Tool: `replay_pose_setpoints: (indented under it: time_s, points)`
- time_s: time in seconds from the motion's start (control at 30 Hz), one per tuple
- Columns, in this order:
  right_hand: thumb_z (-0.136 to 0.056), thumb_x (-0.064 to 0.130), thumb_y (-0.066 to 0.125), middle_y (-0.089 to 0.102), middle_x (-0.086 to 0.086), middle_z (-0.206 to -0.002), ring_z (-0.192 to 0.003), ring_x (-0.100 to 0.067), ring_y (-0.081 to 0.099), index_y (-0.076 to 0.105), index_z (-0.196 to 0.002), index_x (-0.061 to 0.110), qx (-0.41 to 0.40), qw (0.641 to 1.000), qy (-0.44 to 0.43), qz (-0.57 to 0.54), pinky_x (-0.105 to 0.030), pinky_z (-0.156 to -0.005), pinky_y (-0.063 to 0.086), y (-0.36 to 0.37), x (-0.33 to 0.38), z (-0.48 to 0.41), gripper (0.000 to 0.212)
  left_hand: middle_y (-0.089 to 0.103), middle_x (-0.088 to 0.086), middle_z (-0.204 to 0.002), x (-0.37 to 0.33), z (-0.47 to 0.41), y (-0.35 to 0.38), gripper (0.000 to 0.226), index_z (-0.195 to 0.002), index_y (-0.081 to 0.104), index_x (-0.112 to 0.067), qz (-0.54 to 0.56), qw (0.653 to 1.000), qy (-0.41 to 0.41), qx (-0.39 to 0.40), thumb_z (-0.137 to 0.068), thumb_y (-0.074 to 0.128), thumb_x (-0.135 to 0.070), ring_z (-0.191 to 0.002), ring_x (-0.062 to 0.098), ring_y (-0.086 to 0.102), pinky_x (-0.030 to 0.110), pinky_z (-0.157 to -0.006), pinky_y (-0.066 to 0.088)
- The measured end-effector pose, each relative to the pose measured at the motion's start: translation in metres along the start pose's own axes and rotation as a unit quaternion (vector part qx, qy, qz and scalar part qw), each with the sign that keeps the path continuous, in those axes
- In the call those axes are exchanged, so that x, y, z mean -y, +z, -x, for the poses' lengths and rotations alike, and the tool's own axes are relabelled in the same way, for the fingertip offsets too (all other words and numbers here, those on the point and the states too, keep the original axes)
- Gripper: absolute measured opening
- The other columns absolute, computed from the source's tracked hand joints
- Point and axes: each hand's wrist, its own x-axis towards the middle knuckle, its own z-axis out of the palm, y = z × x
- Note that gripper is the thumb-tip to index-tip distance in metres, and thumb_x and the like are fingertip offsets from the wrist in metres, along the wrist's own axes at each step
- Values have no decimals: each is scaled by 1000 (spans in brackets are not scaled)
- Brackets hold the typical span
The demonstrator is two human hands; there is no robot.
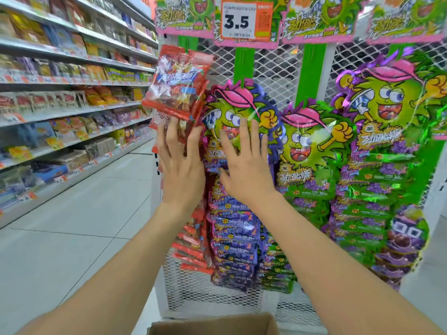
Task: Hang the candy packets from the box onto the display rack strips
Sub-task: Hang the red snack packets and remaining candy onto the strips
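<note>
Pressing flat: left hand point(180, 170) on red packets point(174, 93), right hand point(244, 163) on purple packet point(232, 110); fingers point(242, 134) straight, spread, gripping nothing. Packets hang long axis vertical. Box point(212, 320) near, below, midway between wrists.

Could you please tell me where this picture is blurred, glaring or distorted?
Head view: the shelves on the left look soft and bowed by the wide lens; glare glints on the green packets; the left hand, right hand and price tag are fairly sharp.
</note>
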Motion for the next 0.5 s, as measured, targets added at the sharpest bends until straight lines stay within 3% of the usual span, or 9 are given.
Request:
replay_pose_setpoints:
  time_s: [0.07, 0.17, 0.23, 0.3, 0.4, 0.5]
  points:
    - [-90, 47, 68, -2, -26, -171, -158, -48, -7, 21, -166, 23, 7, 999, -5, -37, -68, -124, 8, -4, 0, 0, 92, 22, 26, -166, 0, 3, -4, 71, -151, 47, -15, 28, 999, 17, 31, -83, 50, 6, -156, 51, 16, 54, -130, 10]
    - [-92, 38, 64, 12, -24, -171, -159, -44, 3, 43, -155, 17, -27, 998, -28, -52, -64, -126, 12, -7, -2, 15, 70, 33, 24, -159, 3, 15, -4, 54, -144, 53, -13, 45, 995, 67, 65, -91, 61, -8, -148, 49, 31, 55, -126, 22]
    - [-92, 28, 60, 28, -26, -165, -157, -44, 18, 61, -133, 7, -63, 994, -68, -56, -60, -125, 18, 2, -1, 41, 46, 46, 23, -147, 6, 34, -5, 41, -135, 60, -10, 51, 993, 83, 62, -94, 61, -12, -134, 46, 44, 53, -117, 33]
    - [-90, 22, 55, 48, -26, -148, -142, -44, 41, 66, -112, 4, -55, 989, -98, -98, -56, -118, 34, 15, 6, 83, 30, 57, 18, -130, 8, 65, -9, 30, -122, 65, -9, 68, 992, 86, 69, -93, 59, -12, -119, 43, 53, 53, -102, 43]
    - [-87, 23, 53, 64, -11, -106, -102, -35, 60, 69, -98, 9, 62, 976, -98, -187, -47, -87, 51, 40, 20, 163, 24, 65, 8, -98, 11, 131, -16, 20, -104, 67, -13, 94, 976, 78, 181, -87, 56, -17, -94, 37, 62, 47, -75, 48]
    - [-88, 26, 56, 63, 6, -76, -75, -18, 62, 72, -88, 23, 251, 926, 43, -279, -36, -73, 55, 70, 31, 240, 16, 71, 0, -78, 19, 202, -24, 17, -101, 63, -22, 99, 925, -13, 368, -90, 54, -31, -77, 36, 69, 41, -62, 50]
